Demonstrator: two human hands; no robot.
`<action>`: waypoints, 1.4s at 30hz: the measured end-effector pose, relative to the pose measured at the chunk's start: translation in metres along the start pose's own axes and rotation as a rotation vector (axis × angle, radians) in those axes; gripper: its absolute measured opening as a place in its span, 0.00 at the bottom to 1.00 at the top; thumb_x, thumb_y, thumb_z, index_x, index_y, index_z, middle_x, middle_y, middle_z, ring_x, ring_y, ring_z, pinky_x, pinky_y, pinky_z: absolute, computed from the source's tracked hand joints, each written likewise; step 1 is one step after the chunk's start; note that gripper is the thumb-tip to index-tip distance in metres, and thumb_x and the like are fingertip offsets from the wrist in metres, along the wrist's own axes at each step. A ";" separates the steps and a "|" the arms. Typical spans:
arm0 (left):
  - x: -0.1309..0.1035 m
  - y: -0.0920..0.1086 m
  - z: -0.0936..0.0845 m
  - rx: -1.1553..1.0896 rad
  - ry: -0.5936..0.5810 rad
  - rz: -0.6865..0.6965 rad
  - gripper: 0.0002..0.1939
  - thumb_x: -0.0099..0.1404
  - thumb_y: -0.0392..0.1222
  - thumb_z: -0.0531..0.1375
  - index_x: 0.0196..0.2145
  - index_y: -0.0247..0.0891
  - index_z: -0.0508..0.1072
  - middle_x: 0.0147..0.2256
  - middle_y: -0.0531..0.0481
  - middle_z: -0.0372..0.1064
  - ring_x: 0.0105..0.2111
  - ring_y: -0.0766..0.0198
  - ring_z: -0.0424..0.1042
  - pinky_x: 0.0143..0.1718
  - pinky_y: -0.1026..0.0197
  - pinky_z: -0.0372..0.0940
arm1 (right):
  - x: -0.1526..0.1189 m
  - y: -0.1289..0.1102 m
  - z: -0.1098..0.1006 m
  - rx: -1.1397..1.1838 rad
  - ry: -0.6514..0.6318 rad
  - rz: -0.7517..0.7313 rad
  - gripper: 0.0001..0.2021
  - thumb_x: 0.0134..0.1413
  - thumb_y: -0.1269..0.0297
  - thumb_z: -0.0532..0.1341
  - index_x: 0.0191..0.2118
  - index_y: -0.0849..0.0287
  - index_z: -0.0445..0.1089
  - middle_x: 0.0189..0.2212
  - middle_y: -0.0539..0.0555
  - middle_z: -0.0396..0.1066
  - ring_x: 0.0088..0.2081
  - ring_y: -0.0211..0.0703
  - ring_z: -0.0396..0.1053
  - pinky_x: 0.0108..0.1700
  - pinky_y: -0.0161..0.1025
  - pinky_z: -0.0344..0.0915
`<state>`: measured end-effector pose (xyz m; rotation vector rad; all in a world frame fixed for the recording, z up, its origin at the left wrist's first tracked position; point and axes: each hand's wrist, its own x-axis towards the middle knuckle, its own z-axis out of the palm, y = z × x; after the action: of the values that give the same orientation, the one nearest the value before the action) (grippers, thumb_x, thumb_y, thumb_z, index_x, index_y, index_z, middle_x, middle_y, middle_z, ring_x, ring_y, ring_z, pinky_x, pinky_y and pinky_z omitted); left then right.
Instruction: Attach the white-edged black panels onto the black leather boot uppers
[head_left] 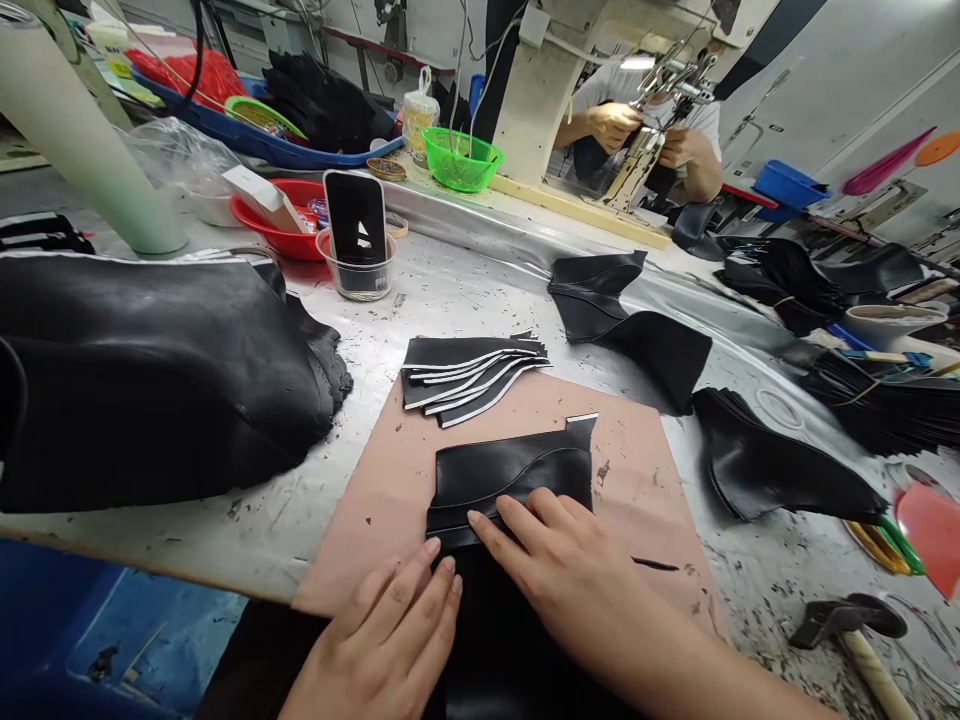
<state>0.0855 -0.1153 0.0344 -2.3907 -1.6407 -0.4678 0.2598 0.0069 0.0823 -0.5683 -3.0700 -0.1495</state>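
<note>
A black leather piece [517,465] with a curved seam and a white-edged tab lies on a pinkish sheet [637,450] before me. My right hand [551,550] rests on its lower part, fingers spread and pressing down. My left hand [394,620] is at its lower left corner, fingers extended, fingertips at the leather's edge. More black material hangs below, between my hands, toward my lap. Just beyond the piece sits a fanned stack of black strips with white edges [472,375].
A large black leather stack [150,380] is at left. Black pieces [637,330] and a hammer [851,625] lie at right. A phone [356,225] stands in a clear cup. Across the table, a person [694,150] works at a sewing machine.
</note>
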 end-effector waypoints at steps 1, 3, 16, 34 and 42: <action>0.001 -0.001 0.000 0.000 -0.011 0.009 0.19 0.66 0.40 0.46 0.48 0.42 0.71 0.50 0.56 0.70 0.56 0.62 0.55 0.55 0.59 0.48 | 0.000 0.000 0.000 0.001 -0.001 -0.001 0.24 0.51 0.72 0.63 0.55 0.63 0.63 0.40 0.55 0.70 0.38 0.48 0.61 0.34 0.43 0.57; 0.002 -0.001 -0.002 0.023 -0.039 0.028 0.18 0.65 0.39 0.47 0.48 0.42 0.71 0.50 0.56 0.70 0.56 0.61 0.56 0.55 0.59 0.48 | 0.000 0.001 -0.001 0.003 -0.003 -0.004 0.24 0.51 0.72 0.64 0.55 0.63 0.62 0.40 0.55 0.70 0.38 0.47 0.62 0.34 0.43 0.57; 0.008 0.001 -0.007 0.090 -0.083 0.044 0.19 0.59 0.38 0.48 0.45 0.39 0.71 0.51 0.46 0.68 0.53 0.60 0.62 0.54 0.57 0.48 | -0.014 0.011 -0.008 0.092 -0.003 -0.058 0.09 0.51 0.77 0.62 0.40 0.64 0.69 0.35 0.55 0.71 0.32 0.44 0.63 0.28 0.40 0.56; 0.035 0.015 0.014 0.123 -0.094 0.053 0.24 0.59 0.42 0.52 0.51 0.30 0.69 0.51 0.41 0.68 0.49 0.52 0.64 0.47 0.53 0.56 | -0.077 0.047 0.001 0.937 -0.351 0.907 0.26 0.58 0.42 0.46 0.20 0.57 0.57 0.15 0.49 0.63 0.20 0.40 0.62 0.23 0.35 0.55; 0.037 0.017 0.022 0.098 -0.086 0.129 0.21 0.57 0.42 0.54 0.47 0.32 0.73 0.52 0.43 0.68 0.52 0.49 0.64 0.50 0.51 0.59 | -0.069 0.036 0.011 1.488 0.012 1.032 0.20 0.45 0.50 0.63 0.41 0.57 0.67 0.33 0.51 0.68 0.27 0.37 0.65 0.24 0.32 0.63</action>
<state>0.1169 -0.0816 0.0281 -2.4552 -1.4934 -0.2596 0.3374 0.0170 0.0724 -1.5732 -1.5969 1.7483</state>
